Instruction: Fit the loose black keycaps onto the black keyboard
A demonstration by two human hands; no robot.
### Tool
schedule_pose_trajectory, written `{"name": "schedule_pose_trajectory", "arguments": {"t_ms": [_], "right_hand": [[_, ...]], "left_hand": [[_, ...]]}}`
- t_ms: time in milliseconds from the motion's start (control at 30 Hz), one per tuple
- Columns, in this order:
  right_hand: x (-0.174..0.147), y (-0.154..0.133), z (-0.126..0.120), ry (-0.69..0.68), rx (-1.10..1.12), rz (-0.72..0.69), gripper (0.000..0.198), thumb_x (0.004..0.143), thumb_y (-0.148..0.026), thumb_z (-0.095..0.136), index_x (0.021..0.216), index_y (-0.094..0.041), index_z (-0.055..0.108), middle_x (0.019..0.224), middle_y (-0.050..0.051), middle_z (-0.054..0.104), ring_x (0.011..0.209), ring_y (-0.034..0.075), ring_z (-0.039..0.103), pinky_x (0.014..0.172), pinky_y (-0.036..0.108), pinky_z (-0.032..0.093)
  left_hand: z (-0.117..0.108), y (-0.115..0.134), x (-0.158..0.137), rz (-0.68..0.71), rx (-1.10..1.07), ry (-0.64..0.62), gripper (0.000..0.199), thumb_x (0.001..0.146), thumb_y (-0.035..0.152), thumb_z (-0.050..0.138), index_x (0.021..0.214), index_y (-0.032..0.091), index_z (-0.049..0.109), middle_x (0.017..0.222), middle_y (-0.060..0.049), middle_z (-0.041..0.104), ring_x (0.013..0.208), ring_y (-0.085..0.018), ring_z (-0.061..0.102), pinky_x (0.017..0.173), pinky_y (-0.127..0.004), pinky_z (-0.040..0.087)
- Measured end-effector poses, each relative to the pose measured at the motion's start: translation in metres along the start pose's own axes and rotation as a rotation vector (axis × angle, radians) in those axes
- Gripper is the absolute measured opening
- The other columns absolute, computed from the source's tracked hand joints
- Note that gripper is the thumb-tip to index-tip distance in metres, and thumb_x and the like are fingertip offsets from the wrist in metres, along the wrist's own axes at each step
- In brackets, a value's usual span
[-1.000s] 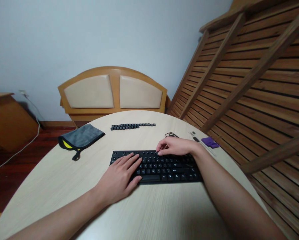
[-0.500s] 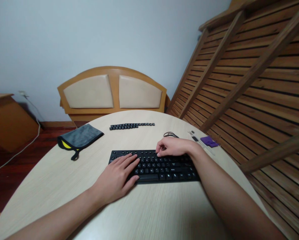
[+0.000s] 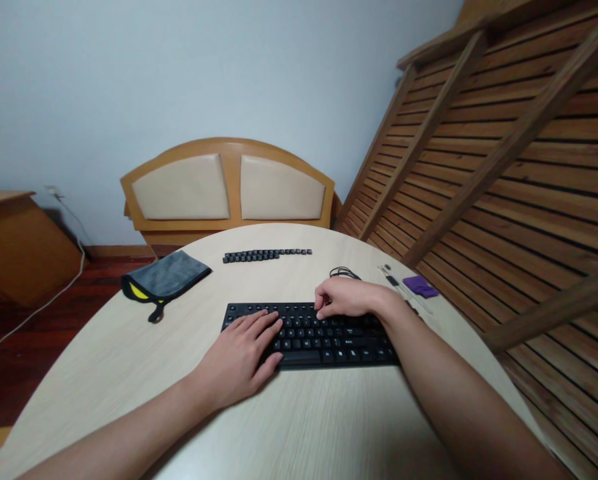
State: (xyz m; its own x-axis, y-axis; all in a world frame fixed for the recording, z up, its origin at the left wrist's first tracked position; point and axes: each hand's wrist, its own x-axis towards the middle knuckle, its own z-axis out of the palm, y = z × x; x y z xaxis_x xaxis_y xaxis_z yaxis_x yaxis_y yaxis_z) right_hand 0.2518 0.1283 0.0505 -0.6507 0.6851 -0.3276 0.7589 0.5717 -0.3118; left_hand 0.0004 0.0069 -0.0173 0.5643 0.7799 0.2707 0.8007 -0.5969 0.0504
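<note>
A black keyboard point(image 3: 306, 357) lies on the pale round table, its keys facing up. My left hand point(image 3: 246, 353) rests flat over its left part, fingers stretched out and covering several keys. At the upper middle rows, my right hand point(image 3: 343, 298) has thumb and forefinger curled together against the keys. Whatever those fingertips hold, if anything, is too small or hidden to make out. The right hand and forearm cover the upper right of the keyboard. Farther back, loose black keycaps point(image 3: 251, 256) stand in rows.
A grey cloth point(image 3: 171, 275) with a yellow underside lies at the left. Behind my right hand is a coiled black cable point(image 3: 343, 272). Thin tools point(image 3: 393, 281) and a purple cloth point(image 3: 421, 287) lie at the right, near the table edge point(image 3: 483, 343).
The whole view has shifted slightly, so everything appears a little lower and to the right. Both hands keep nearly the same place and pose on the keyboard.
</note>
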Motion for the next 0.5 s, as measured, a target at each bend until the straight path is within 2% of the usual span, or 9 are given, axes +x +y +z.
{"name": "schedule_pose_trajectory", "arguments": {"t_ms": [300, 500], "right_hand": [[-0.002, -0.011, -0.002, 0.05, -0.049, 0.059, 0.013, 0.076, -0.028, 0.077, 0.087, -0.021, 0.079, 0.083, 0.002, 0.078, 0.073, 0.018, 0.067, 0.064, 0.026, 0.043], [-0.004, -0.011, -0.005, 0.026, -0.018, 0.019, 0.01, 0.078, -0.025, 0.072, 0.083, -0.022, 0.08, 0.078, 0.001, 0.077, 0.069, 0.017, 0.067, 0.063, 0.025, 0.043]], "left_hand": [[0.0, -0.001, -0.001, 0.002, -0.008, -0.003, 0.05, 0.098, 0.043, 0.047, 0.14, 0.016, 0.053, 0.147, -0.011, 0.053, 0.134, -0.029, 0.05, 0.11, -0.048, 0.044], [0.001, -0.001, -0.002, -0.001, -0.006, 0.002, 0.05, 0.098, 0.043, 0.047, 0.141, 0.017, 0.053, 0.147, -0.01, 0.053, 0.134, -0.029, 0.049, 0.111, -0.048, 0.043]]}}
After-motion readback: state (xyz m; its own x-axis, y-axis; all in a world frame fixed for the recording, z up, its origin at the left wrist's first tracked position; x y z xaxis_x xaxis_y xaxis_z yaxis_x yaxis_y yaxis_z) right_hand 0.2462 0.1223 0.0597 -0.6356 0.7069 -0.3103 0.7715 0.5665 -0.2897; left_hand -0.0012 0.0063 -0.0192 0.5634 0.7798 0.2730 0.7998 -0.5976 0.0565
